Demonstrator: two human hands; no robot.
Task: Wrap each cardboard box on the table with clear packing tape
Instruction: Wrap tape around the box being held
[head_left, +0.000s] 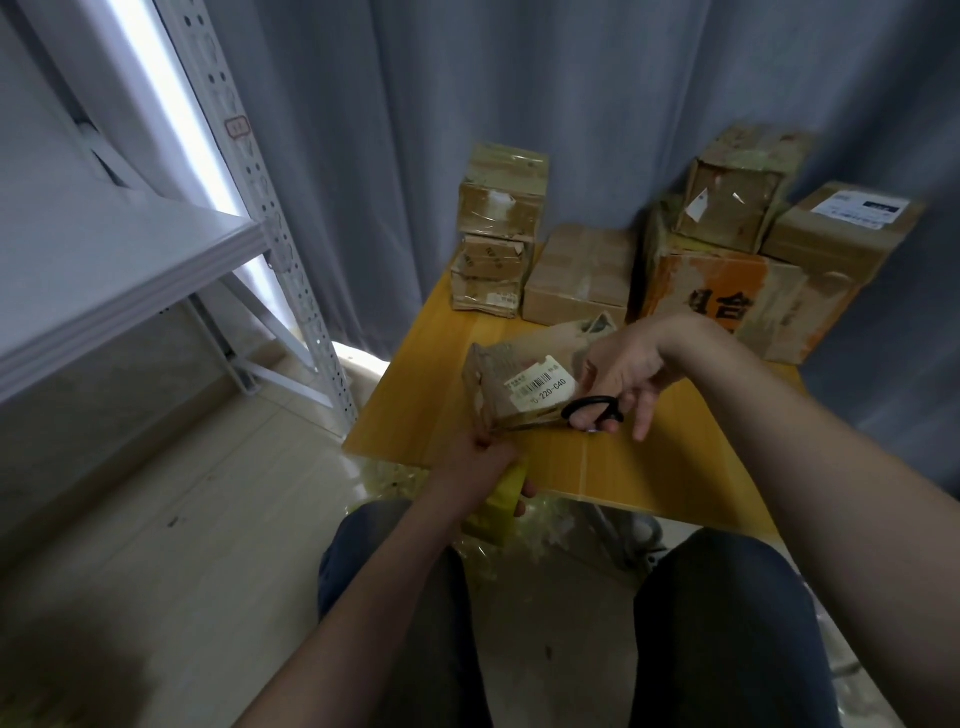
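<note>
At frame centre, my right hand is gripping black scissors beside the labelled cardboard box on the tabletop; my left hand is holding the tape roll below. This wrap is probably finishing; several rear boxes are apparently waiting.

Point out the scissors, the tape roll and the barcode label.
scissors (592, 400): head view, top of black handle loop.
tape roll (501, 501): head view, yellowish outer side.
barcode label (540, 384): head view, middle of white sticker.

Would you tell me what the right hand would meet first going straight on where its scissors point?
Probably the near edge of the worn brown barcode-labelled cardboard box; the black-handled scissors in the right hand seem to touch it.
</note>
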